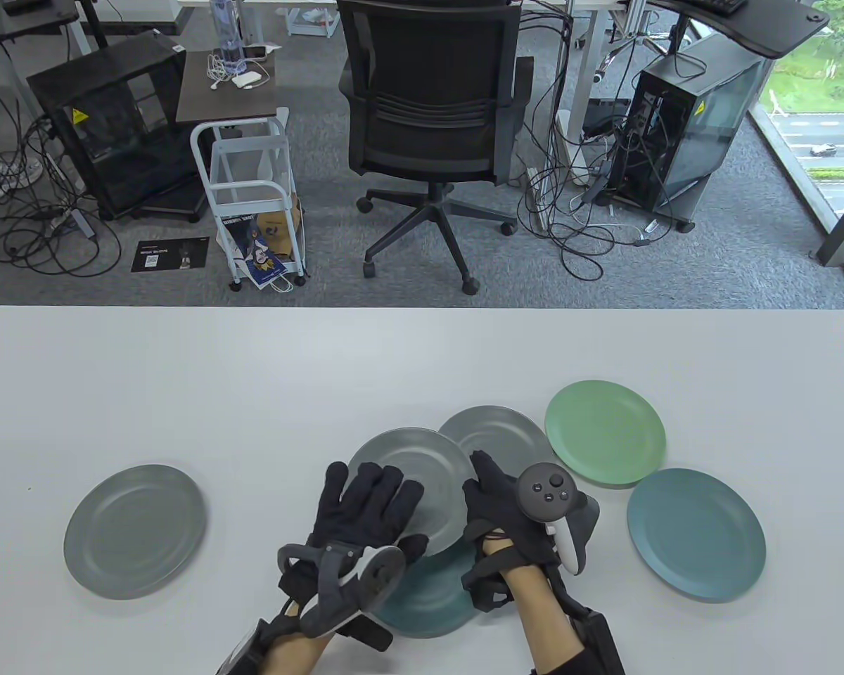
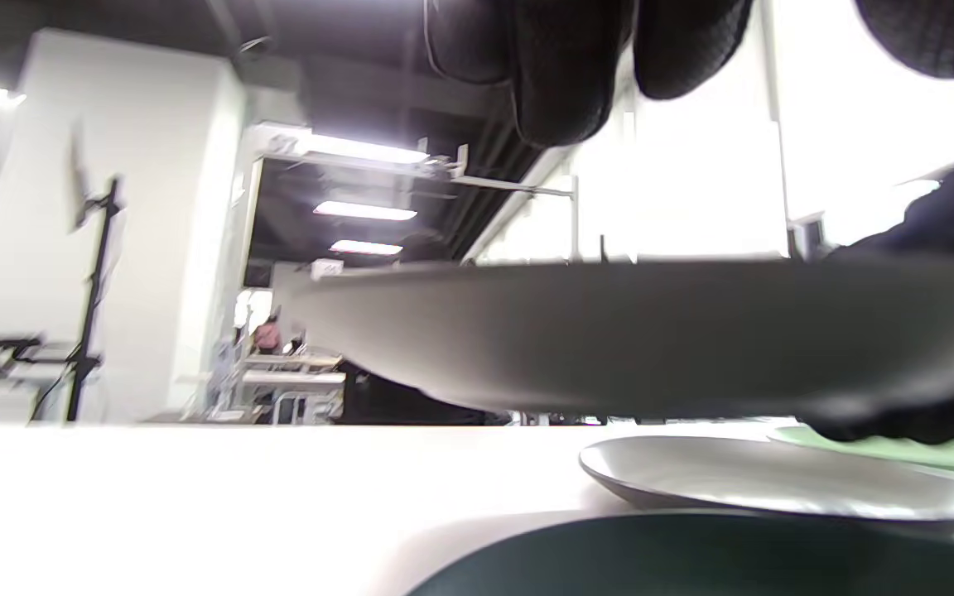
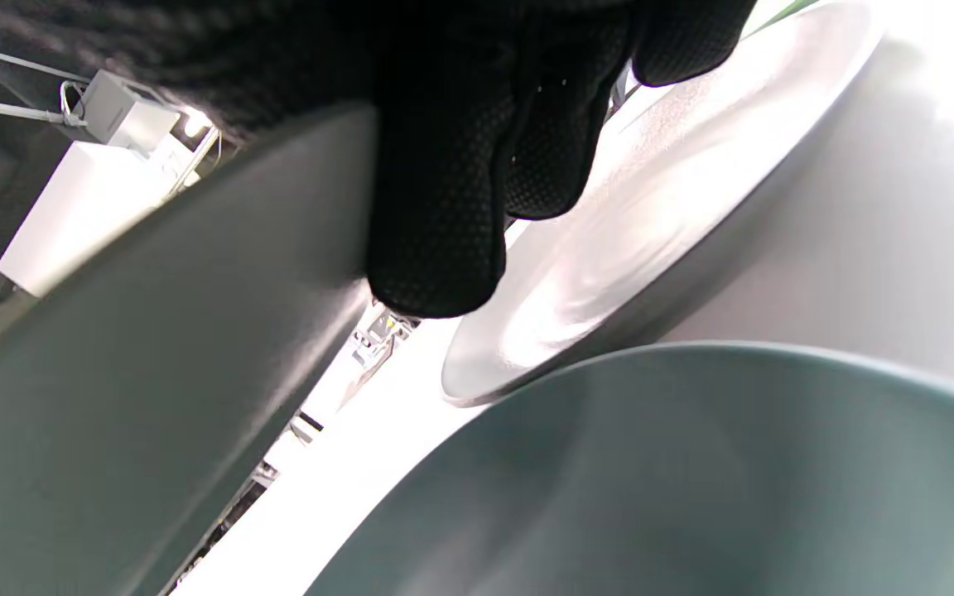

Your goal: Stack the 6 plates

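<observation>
Table view: six round, shallow plates with raised rims are on or above the white table [image 1: 183, 380]. A grey plate [image 1: 135, 531] lies alone at the left, well apart from the rest. A second grey plate [image 1: 422, 478] is held at the centre, over a dark teal plate [image 1: 429, 598] that lies near the table's near edge. A third grey plate [image 1: 496, 436] lies just behind and to the right, partly covered by the held plate. A light green plate [image 1: 605, 443] lies at the right, its near edge overlapping a blue-teal plate [image 1: 696, 534]. No legible writing appears on any plate. The left hand [image 1: 373, 513] lies with fingers spread flat on the held plate's left portion. The right hand [image 1: 499, 513] grips the same plate's right rim, thumb on top.

Left wrist view: the held grey plate [image 2: 651, 331] is seen edge-on, raised clear of the table. The third grey plate [image 2: 775, 480] rests on the table beyond it, with a strip of the light green plate [image 2: 941, 451] at the right. The dark teal plate [image 2: 692, 555] fills the bottom edge. Left fingertips [image 2: 560, 74] hang above the held plate.

Right wrist view: right fingers [image 3: 444, 207] curl under the held plate [image 3: 154, 372]. The third grey plate [image 3: 651, 223] and the dark teal plate [image 3: 692, 480] lie below.
</observation>
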The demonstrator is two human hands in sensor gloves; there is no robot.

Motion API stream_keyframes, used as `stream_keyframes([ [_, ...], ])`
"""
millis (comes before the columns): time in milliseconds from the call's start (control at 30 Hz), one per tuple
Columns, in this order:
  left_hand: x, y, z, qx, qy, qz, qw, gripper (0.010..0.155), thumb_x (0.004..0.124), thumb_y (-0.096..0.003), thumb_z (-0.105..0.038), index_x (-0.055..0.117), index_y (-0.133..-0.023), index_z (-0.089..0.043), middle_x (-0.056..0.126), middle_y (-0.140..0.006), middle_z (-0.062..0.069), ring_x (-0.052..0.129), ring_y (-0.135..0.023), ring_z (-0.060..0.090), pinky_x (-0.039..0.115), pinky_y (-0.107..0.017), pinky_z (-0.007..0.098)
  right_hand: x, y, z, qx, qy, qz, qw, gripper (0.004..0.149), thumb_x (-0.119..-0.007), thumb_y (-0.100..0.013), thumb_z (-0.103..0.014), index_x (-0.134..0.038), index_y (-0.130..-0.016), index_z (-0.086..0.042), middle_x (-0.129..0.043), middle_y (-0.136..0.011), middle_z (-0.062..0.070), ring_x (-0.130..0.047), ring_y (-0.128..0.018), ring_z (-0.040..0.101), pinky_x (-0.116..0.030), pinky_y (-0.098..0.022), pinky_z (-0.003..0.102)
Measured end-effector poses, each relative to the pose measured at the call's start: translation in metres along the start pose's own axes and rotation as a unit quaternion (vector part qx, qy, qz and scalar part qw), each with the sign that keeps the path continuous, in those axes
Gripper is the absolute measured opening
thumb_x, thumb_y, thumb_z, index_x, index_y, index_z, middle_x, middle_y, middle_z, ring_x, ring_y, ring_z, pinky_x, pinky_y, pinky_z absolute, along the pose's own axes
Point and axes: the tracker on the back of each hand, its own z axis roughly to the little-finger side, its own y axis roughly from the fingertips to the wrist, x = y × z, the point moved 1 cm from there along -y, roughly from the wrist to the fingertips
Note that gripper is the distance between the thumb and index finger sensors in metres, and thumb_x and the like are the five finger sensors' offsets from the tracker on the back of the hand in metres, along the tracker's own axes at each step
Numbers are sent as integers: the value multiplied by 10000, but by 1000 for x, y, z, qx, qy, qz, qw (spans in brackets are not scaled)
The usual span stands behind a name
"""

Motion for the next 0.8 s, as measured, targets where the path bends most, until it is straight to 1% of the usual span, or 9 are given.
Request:
stream_keyframes([
  [67, -2, -4, 17, -36, 25, 7, 999, 763, 683, -267, -713, 524, -986, -511, 632, -1116, -231, 500, -1138, 52, 211, -936, 428, 1, 0, 1, 4, 6, -10, 1000, 491, -734, -540, -347, -637, -993, -184, -969, -637, -32, -754, -896, 229, -434, -762, 540],
  [167, 1, -8, 42, -87, 47, 20, 995, 754, 682, -278, -699, 524, -989, -504, 629, -1117, -230, 489, -1141, 51, 192, -937, 424, 2, 1, 1, 14, 16, -23, 1000, 482, -728, -541, -339, -643, -992, -195, -968, -643, -30, -750, -897, 229, -422, -763, 540],
  [333, 17, -9, 72, -144, 59, 61, 986, 758, 697, -281, -695, 518, -992, -505, 625, -1120, -226, 482, -1144, 58, 183, -937, 430, 3, 0, 1, 30, 38, -42, 998, 468, -719, -540, -332, -656, -985, -203, -967, -644, -33, -753, -891, 226, -421, -764, 542],
  [500, 28, -9, 83, -168, 56, 81, 981, 752, 705, -283, -689, 533, -990, -498, 630, -1117, -221, 486, -1142, 64, 185, -936, 433, 2, 0, 0, 48, 56, -59, 996, 456, -716, -540, -330, -668, -978, -213, -967, -643, -30, -752, -892, 221, -414, -764, 544],
  [800, 36, -9, 84, -170, 44, 91, 980, 742, 710, -286, -685, 547, -984, -493, 653, -1104, -221, 506, -1135, 65, 198, -935, 434, 2, -1, -1, 67, 72, -79, 992, 447, -711, -540, -327, -677, -974, -226, -964, -649, -30, -746, -899, 216, -403, -767, 547],
])
